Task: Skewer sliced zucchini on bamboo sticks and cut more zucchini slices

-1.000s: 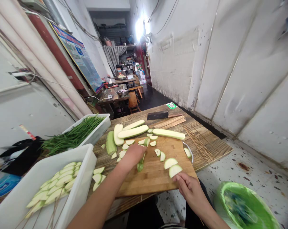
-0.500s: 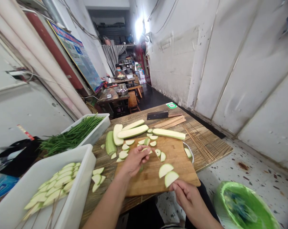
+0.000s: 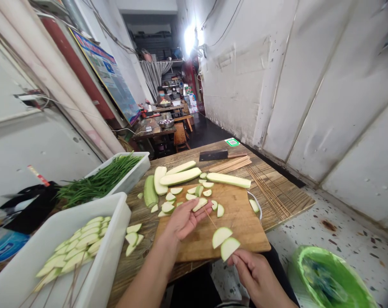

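Green-rimmed zucchini slices [image 3: 230,249], two of them, are already on the bamboo skewer [image 3: 211,218] in the head view, right hand [image 3: 252,270] pinched just below. Left hand [image 3: 187,217], palm up, holds another slice [image 3: 200,204] by the tip; can't tell if it's pierced. Filled skewers [image 3: 85,242] sit in the white plastic tray [image 3: 108,252]. Loose pieces [image 3: 207,193], the main clutter I'd say, and uncut halves [image 3: 180,176] are left. Cleaver [image 3: 213,155] and spare skewers [image 3: 236,163] lie farther across the counter [image 3: 301,197].

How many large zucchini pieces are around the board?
5: green-skinned piece leftmost; pale piece beside it; farther length and nearer length next; rightmost length apart from these. Any underneath would be hidden.
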